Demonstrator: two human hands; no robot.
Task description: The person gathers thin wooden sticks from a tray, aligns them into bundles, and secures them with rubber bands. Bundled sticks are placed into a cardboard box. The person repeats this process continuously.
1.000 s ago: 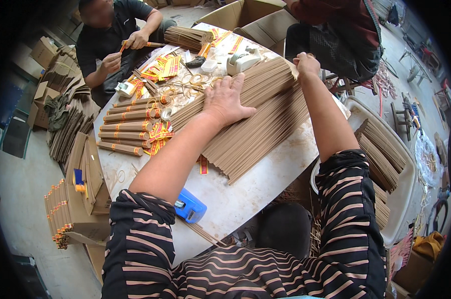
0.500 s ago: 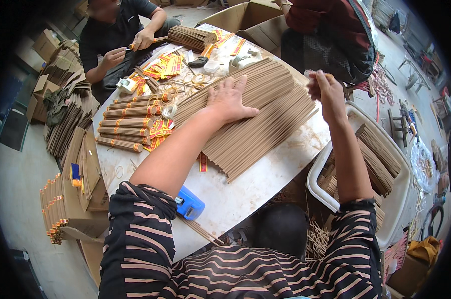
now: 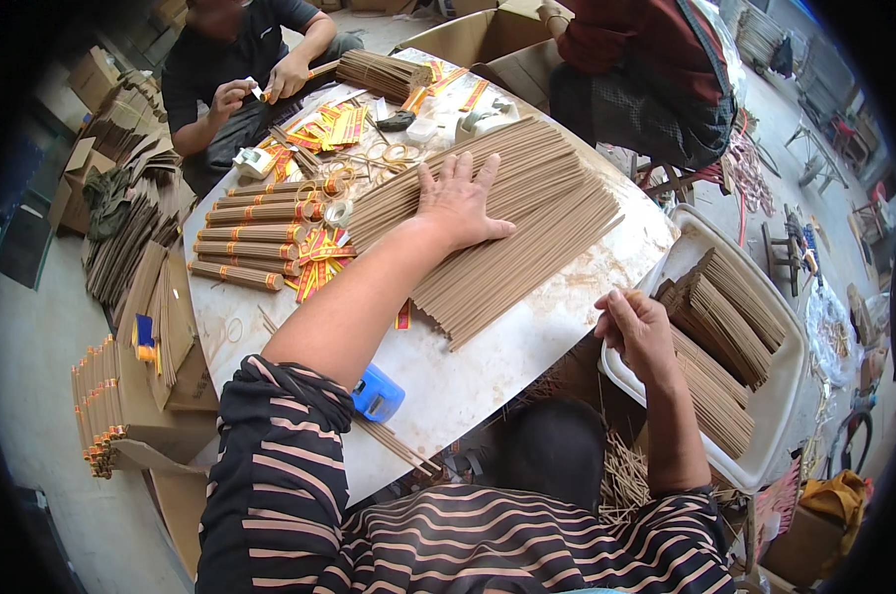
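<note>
Both apart | L hand (image 3: pixel 460 210) still flat, splayed atop thin brown sticks (image 3: pixel 547 193) on surface (image 3: pixel 527 346) | R hand (image 3: pixel 638 332) lower vs earlier, now nr white tub (image 3: pixel 780 406); curled, can't tell if gripping

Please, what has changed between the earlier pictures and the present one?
The right hand drew back from the far right end of the brown incense sticks and is now near the white tub; whether it holds anything is unclear. The left hand stayed spread flat on the sticks.

The right hand (image 3: pixel 642 335) has drawn back from the brown sticks (image 3: pixel 537 213) to near the white tub (image 3: pixel 781 398).
</note>
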